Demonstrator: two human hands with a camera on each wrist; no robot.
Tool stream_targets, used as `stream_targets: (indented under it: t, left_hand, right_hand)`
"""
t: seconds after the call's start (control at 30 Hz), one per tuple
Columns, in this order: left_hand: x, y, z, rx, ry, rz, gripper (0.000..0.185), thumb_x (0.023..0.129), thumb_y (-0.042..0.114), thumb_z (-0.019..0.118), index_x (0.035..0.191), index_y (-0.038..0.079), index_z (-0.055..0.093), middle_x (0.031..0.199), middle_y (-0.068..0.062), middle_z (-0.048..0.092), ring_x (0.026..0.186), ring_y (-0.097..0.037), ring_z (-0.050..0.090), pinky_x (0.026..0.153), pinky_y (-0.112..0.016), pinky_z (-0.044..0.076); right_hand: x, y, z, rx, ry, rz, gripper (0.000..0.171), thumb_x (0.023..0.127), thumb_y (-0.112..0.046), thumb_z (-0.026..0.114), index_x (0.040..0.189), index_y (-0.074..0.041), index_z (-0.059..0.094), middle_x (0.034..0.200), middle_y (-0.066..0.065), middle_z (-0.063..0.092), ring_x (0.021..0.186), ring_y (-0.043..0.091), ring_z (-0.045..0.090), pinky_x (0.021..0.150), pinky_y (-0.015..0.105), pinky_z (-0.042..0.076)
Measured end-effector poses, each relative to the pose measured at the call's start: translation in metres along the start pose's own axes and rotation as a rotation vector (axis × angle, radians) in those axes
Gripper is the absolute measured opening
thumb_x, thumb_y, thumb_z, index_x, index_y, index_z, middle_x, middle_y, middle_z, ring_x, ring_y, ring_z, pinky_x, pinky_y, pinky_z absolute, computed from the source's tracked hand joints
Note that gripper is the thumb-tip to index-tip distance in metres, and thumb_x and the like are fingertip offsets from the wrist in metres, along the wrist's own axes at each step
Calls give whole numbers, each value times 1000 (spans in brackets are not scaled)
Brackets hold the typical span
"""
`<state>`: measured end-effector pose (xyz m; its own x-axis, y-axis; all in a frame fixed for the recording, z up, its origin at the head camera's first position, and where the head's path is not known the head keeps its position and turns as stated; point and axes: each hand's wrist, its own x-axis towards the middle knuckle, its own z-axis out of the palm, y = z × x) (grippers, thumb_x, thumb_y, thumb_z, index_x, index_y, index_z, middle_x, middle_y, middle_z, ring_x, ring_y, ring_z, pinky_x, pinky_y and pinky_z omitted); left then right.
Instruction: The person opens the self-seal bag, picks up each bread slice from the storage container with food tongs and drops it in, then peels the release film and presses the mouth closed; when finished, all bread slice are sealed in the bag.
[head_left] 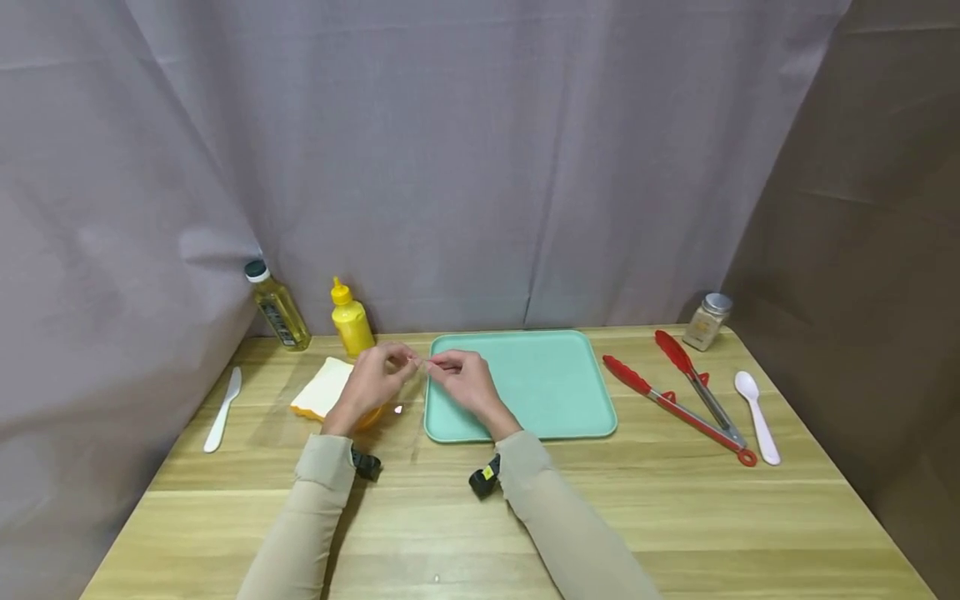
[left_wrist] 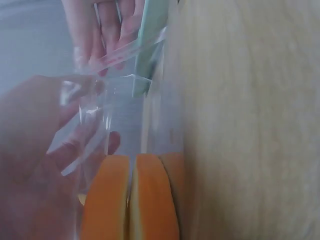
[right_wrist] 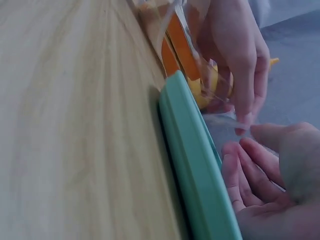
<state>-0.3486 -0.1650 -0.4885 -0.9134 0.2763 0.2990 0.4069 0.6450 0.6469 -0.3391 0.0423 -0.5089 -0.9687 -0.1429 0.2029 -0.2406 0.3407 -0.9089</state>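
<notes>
Pulling the mouth of the clear plastic bag (head_left: 408, 367) apart goes best with both pinches kept close to the rim and the pull kept level, I judge. Left hand (head_left: 372, 379) and right hand (head_left: 468, 382) meet just left of centre in the head view, each grip closed on a thin edge of the film with thumb and fingertips. Orange slices (left_wrist: 131, 200) sit low in the bag, at the bottom of the left wrist view, so a hard tug might spill them.

Just right of the hands lies the green tray (head_left: 555, 350), its rim near the bag; the bread slice (head_left: 322, 387) lies close on the left. Along the bench (head_left: 675, 517) are a white knife (head_left: 223, 408), oil bottle (head_left: 277, 305), yellow squeeze bottle (head_left: 352, 321), red tongs (head_left: 678, 396), white spoon (head_left: 757, 415) and spice jar (head_left: 707, 321), all well apart.
</notes>
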Motion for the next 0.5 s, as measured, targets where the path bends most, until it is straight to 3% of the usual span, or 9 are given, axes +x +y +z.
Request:
stream_targets:
  t: [0.13,0.5]
  left_hand:
    - [0,-2,2,0,13,21,11,103,22,77,109,15,82,103,-5,80,102,-26,74,95,-47,63]
    - [1,-1,2,-12,1,-17,12,102,26,79,102,14,83,109,-5,81,109,-25,74,105,-49,60]
  right_hand:
    - [1,-2,5,4,30,13,21,100,-28,81,109,-10,85,101,7,85,90,14,79,81,26,63]
    - [3,-1,4,-15,44,8,16,101,-23,80,107,-10,85,92,6,84,80,12,78,72,21,60]
